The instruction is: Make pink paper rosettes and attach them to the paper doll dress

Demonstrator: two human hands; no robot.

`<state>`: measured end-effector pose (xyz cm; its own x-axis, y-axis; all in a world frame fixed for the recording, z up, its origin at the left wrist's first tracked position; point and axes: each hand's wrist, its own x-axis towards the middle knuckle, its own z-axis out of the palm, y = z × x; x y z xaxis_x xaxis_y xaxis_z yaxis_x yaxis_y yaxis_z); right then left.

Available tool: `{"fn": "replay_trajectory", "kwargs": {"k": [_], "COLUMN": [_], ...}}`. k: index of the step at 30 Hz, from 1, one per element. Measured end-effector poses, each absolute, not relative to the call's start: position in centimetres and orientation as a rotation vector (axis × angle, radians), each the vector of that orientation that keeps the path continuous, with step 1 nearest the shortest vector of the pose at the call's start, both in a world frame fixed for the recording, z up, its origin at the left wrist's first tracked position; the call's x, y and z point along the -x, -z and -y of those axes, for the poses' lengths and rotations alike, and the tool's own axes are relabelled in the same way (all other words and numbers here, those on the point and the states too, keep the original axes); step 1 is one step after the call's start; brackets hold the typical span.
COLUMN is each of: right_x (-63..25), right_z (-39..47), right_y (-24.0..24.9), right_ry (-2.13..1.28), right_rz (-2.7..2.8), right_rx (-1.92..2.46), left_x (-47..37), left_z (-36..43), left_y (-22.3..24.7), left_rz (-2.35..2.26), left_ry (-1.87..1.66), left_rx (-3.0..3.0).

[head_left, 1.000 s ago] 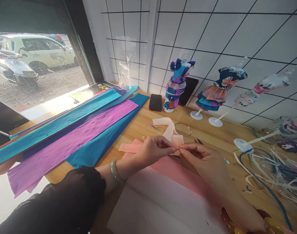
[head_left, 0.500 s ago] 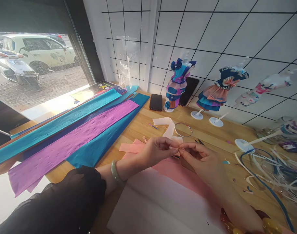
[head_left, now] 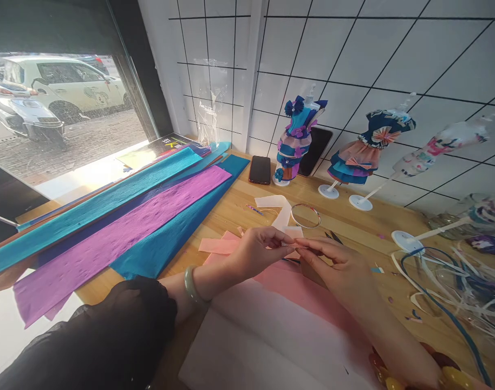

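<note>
My left hand (head_left: 258,252) and my right hand (head_left: 334,262) meet fingertip to fingertip over the table. Between them both pinch a small piece of pale pink paper (head_left: 293,246), largely covered by the fingers. Beneath my wrists lies a large sheet of pink and white paper (head_left: 267,330). Cut pink paper strips (head_left: 219,246) rest just left of my left hand. A pale curled strip (head_left: 282,208) and a thin round bangle (head_left: 306,215) lie beyond the fingers. Part of a dark tool (head_left: 333,236) shows behind my right hand; its kind is hidden.
Long sheets of blue and purple paper (head_left: 129,222) cover the left side. A phone (head_left: 259,170) lies near the wall, beside small dress forms in paper dresses (head_left: 295,143), (head_left: 355,162). Tangled white and blue cords (head_left: 446,287) spread at the right, near a glass jar (head_left: 442,225).
The fingers of my right hand have straightened slightly over the pinched paper. Both hands stay in nearly the same place; nothing else has visibly moved.
</note>
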<state>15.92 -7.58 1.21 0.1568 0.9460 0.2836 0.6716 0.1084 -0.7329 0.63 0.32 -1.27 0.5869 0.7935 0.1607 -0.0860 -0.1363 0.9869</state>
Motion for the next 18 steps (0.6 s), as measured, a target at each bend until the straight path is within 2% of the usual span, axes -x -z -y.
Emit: {"fn": "replay_trajectory", "kwargs": {"k": [11, 18], "right_x": [-16.53, -16.36], "right_z": [7.33, 7.39], "right_y": [-0.31, -0.48], "right_ry": [-0.192, -0.202], "right_rz": [1.833, 1.829], "right_rx": [1.503, 1.538], "left_x": [-0.48, -0.28], "left_z": [-0.38, -0.31], "left_y": [1.08, 0.95], "left_rz": [-0.616, -0.622], "left_ry": [-0.914, -0.944], "left_rx": [-1.684, -1.794]}}
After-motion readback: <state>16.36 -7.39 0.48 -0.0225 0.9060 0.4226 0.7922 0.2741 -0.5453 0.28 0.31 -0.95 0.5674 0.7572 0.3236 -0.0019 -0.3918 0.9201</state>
